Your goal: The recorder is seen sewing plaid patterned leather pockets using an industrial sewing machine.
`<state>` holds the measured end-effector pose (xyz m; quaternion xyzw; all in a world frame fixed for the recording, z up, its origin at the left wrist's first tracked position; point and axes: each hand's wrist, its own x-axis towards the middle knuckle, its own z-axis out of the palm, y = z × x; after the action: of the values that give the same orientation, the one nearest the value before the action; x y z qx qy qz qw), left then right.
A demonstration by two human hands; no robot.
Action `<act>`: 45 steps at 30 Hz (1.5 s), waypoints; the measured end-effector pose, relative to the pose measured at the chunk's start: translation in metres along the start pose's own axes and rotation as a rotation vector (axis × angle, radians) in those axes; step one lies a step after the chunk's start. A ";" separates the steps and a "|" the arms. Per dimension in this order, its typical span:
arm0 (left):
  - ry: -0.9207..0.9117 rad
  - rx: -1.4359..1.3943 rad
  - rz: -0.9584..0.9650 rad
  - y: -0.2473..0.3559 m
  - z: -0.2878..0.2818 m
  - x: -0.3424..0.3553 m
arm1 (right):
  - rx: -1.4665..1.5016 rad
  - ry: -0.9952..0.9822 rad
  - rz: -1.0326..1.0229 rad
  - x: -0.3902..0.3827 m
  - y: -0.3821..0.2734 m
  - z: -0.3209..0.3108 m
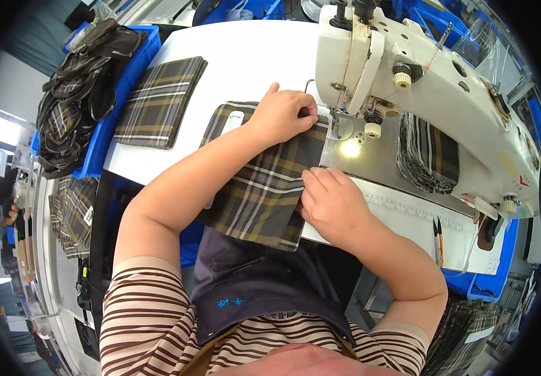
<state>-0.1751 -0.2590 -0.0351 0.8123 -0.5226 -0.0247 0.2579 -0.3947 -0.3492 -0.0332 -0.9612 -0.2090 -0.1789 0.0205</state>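
Observation:
A dark plaid fabric panel (pixel 264 178) with brown, grey and white stripes lies on the sewing table, its lower end hanging over the front edge. My left hand (pixel 283 116) is closed on the panel's upper right part, fingers curled, just left of the sewing machine's needle area (pixel 341 119). Lower down, my right hand (pixel 333 202) pinches the panel's right edge between thumb and fingers. Partly covered by my left forearm, a white flat piece (pixel 231 121) shows at the panel's upper left. The white sewing machine (pixel 433 81) arches over the right side.
A stack of plaid panels (pixel 161 103) rests at the left, beside a blue bin (pixel 134 69) heaped with dark plaid pieces. Under the machine arm stands another fabric stack (pixel 430 153). Pens (pixel 438 241) and a clear ruler (pixel 408 208) lie at the front right.

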 end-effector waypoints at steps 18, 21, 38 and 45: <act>0.010 -0.012 -0.019 0.000 0.006 0.006 | 0.017 0.031 0.029 -0.001 0.001 -0.001; 0.113 -0.066 0.067 0.001 0.013 0.004 | 0.019 0.024 0.033 -0.001 0.001 0.000; 0.138 0.072 0.386 0.021 0.019 -0.033 | 0.031 -0.071 0.021 -0.012 0.001 -0.013; 0.110 0.087 0.365 0.019 0.018 -0.031 | 0.044 -0.093 0.050 -0.010 0.003 -0.015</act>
<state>-0.2107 -0.2460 -0.0497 0.7148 -0.6468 0.0895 0.2507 -0.4068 -0.3580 -0.0230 -0.9727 -0.1896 -0.1290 0.0363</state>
